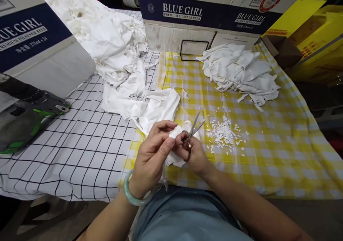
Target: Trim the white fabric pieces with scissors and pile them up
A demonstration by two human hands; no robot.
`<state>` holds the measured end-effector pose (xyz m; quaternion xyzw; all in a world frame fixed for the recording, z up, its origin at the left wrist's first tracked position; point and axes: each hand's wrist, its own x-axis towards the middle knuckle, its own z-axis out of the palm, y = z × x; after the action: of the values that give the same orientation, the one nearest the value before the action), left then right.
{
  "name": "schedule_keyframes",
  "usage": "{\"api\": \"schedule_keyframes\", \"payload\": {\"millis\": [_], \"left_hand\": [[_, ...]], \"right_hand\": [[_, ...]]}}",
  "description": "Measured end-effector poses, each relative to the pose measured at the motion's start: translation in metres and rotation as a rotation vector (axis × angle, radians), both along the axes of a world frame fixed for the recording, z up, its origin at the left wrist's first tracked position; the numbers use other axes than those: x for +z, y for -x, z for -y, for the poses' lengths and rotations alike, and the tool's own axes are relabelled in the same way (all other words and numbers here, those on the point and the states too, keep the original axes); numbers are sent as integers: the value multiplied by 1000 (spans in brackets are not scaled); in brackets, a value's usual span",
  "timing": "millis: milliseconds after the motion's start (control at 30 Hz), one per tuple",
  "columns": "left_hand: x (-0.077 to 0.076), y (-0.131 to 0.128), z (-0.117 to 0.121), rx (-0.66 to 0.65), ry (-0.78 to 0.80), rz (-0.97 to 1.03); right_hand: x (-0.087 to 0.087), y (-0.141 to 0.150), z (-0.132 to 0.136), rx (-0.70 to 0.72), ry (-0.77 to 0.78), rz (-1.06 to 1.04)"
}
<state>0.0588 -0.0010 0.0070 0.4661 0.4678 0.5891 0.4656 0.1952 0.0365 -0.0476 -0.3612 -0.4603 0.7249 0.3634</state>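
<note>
My left hand (154, 151), with a pale green bangle at the wrist, pinches a small white cloth piece (175, 155) near the table's front edge. My right hand (194, 155) grips a pair of scissors (193, 128); the blades are slightly apart and point up and away from me, right beside the cloth. A scatter of tiny white snippets (223, 134) lies on the yellow checked tablecloth (281, 144) just right of the scissors.
A big heap of white cloth (115, 51) covers the back left and spills toward me. A smaller stack of white pieces (241, 71) sits back right. Blue Girl cartons (203, 12) stand behind and at left. A grey-green tool (26, 116) rests on the black-grid cloth (80, 151).
</note>
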Motion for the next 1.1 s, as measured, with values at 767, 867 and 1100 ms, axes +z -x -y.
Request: {"api": "schedule_keyframes", "payload": {"millis": [767, 867, 1100], "left_hand": [[-43, -86, -47, -302, 236, 77], [-44, -89, -49, -314, 222, 54], [-49, -91, -49, -328, 227, 38]], "right_hand": [[25, -129, -24, 116, -695, 896], [22, -132, -24, 105, -682, 893], [18, -134, -26, 91, -676, 875]]}}
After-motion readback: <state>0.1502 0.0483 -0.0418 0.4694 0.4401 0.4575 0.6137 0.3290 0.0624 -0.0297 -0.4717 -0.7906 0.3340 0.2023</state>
